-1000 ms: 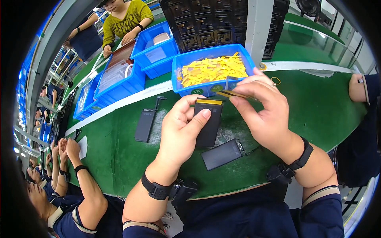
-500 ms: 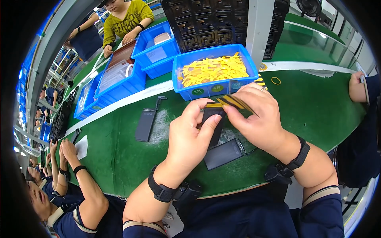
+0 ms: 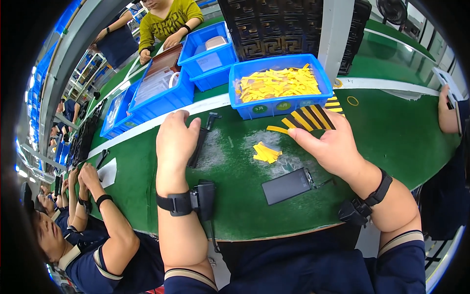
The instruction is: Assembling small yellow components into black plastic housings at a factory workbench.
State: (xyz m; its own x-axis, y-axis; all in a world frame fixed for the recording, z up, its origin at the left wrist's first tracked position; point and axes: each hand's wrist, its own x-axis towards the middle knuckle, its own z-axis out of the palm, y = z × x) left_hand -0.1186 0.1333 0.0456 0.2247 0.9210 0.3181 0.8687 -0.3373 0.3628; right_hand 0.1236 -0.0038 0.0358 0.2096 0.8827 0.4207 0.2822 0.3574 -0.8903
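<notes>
Yellow and black stripes alternate across the striped piece (image 3: 309, 118); the loose strips (image 3: 267, 153) are plain yellow. The flat pack (image 3: 286, 187) is charcoal-black, the bin (image 3: 248, 110) bright blue, the surface (image 3: 391, 147) deep green (smudged whitish in places), the ring (image 3: 352, 97) yellow.

character-marked green labels (image 3: 259, 109) are stuck on the rightmost blue bin (image 3: 246, 111); beyond it, leftward, dark lettering (image 3: 166, 20) is printed on a yellow-green sweater (image 3: 157, 32).

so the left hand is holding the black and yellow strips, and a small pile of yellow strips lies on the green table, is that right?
Not quite: the head view shows the right hand holding the black and yellow strips. A small pile of yellow strips does lie on the green table.
</notes>
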